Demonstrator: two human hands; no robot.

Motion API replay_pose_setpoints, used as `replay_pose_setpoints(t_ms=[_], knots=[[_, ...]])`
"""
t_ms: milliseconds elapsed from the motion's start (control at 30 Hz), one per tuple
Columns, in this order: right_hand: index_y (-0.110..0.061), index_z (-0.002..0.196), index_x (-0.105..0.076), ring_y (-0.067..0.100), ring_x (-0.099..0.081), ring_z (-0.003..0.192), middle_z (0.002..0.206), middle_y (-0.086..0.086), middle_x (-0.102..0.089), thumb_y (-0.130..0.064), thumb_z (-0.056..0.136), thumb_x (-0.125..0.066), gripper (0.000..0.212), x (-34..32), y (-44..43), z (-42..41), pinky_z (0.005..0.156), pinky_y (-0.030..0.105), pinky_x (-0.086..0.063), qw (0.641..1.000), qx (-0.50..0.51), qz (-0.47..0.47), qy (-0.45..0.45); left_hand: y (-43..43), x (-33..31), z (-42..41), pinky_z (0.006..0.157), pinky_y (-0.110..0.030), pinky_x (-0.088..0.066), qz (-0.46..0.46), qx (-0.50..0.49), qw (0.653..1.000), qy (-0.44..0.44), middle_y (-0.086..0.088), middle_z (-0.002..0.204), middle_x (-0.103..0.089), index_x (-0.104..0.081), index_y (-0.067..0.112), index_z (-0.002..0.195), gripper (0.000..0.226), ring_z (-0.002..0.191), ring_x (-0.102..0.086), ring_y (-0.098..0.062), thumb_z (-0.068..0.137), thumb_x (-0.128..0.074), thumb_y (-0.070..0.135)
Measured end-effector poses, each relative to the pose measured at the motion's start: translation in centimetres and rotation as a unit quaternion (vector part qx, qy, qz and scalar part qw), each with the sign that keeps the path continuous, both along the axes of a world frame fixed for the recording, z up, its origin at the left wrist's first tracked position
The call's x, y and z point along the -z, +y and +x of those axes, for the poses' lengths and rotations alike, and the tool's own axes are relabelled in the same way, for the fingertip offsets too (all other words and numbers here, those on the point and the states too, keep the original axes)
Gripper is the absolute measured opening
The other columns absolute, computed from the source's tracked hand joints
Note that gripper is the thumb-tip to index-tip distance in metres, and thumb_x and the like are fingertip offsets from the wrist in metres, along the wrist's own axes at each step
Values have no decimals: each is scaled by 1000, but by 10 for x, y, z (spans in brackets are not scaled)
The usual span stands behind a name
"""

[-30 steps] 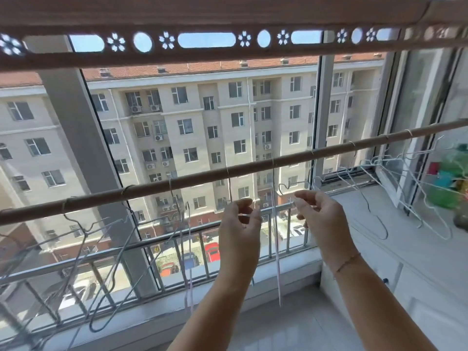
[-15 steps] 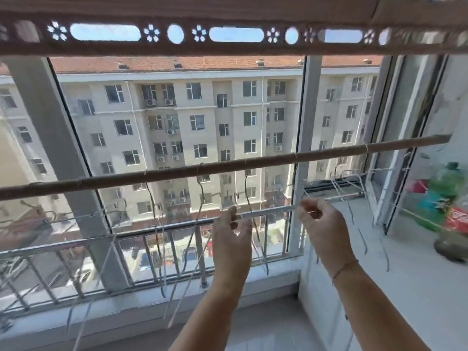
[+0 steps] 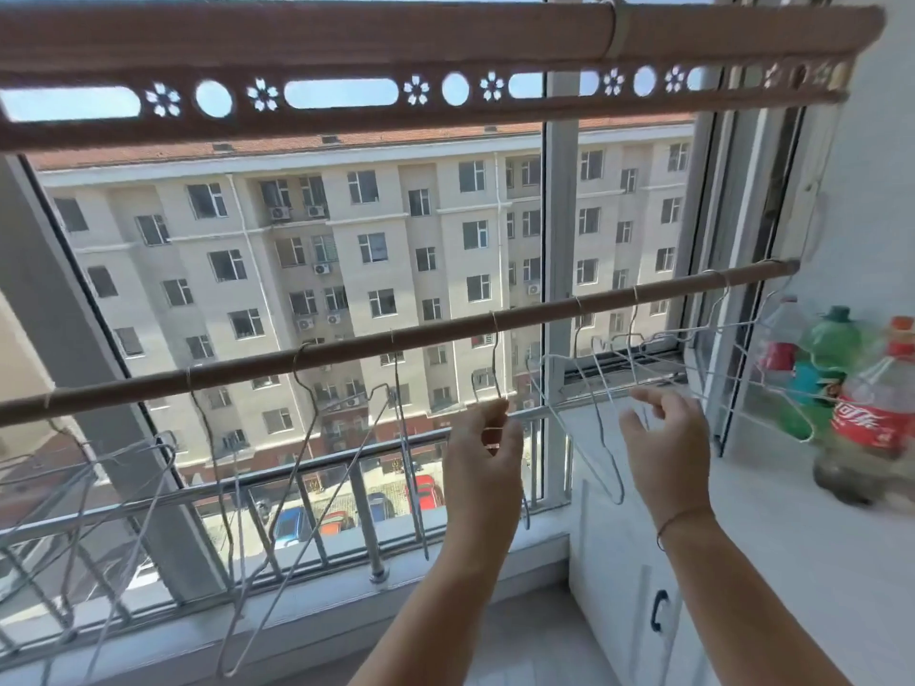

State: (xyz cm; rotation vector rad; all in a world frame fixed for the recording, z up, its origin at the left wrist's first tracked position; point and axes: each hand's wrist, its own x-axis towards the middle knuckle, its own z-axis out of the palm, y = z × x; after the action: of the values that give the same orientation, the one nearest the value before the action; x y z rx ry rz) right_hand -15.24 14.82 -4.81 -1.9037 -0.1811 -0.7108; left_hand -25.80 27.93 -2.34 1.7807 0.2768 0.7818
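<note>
Wire hanger (image 3: pixel 495 361): hooked on the wooden rod (image 3: pixel 346 350) across the window, right of middle. Left grip (image 3: pixel 482 455): thumb and fingers pinching that hanger's wire below its hook. Right grip (image 3: pixel 666 453): fingers loosely spread, holding nothing, beside more hangers (image 3: pixel 693 336). Bottles (image 3: pixel 864 418): on the table (image 3: pixel 792 547), far right.

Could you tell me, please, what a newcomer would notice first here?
The long brown rod crossing the window, strung with thin wire hangers, draws the eye first. At its middle the left hand pinches one hanger, while the right hand hovers loosely beside it. A red cola bottle stands on the white counter at the right.
</note>
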Motion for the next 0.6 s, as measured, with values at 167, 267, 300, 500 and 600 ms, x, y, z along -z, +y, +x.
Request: replay_pose_setpoints(t_ms=[167,267,300,500,600], knots=[[-7,103,-63,24,-55,96,106,13,-61,-10,83,-59,21,8,-26,19,84,28,-41,997,-1,22,74,-25,5,27,82,-17,-47,-69,95,990,84,9,94,-65,-65,21,108,19,90,-60,-5,92,-56,21],[-7,103,-63,23,-59,92,101,11,-64,-16,84,-60,21,13,-33,25,83,30,-47,992,-35,40,116,-36,15,46,90,-30,-49,-93,96,984,117,3,99,-69,-67,17,109,23,95,-62,-13,91,-56,24],[-6,104,-63,23,-60,92,98,10,-64,-17,85,-61,22,15,-35,27,82,30,-47,989,-47,42,131,-38,18,52,91,-32,-49,-101,93,983,126,1,101,-69,-66,16,109,23,95,-63,-14,91,-56,24],[-10,103,-63,17,-60,86,91,3,-65,-26,86,-61,23,18,-41,43,77,25,-44,979,-110,47,167,-56,26,86,80,-32,-47,-137,83,976,148,-6,96,-65,-64,15,98,12,85,-59,-20,91,-56,21],[-12,98,-64,19,-63,83,87,3,-67,-27,86,-61,19,14,-44,56,76,28,-49,975,-137,56,168,-63,25,104,89,-35,-50,-161,65,972,160,-11,109,-68,-63,5,116,32,99,-63,-23,90,-59,22]])
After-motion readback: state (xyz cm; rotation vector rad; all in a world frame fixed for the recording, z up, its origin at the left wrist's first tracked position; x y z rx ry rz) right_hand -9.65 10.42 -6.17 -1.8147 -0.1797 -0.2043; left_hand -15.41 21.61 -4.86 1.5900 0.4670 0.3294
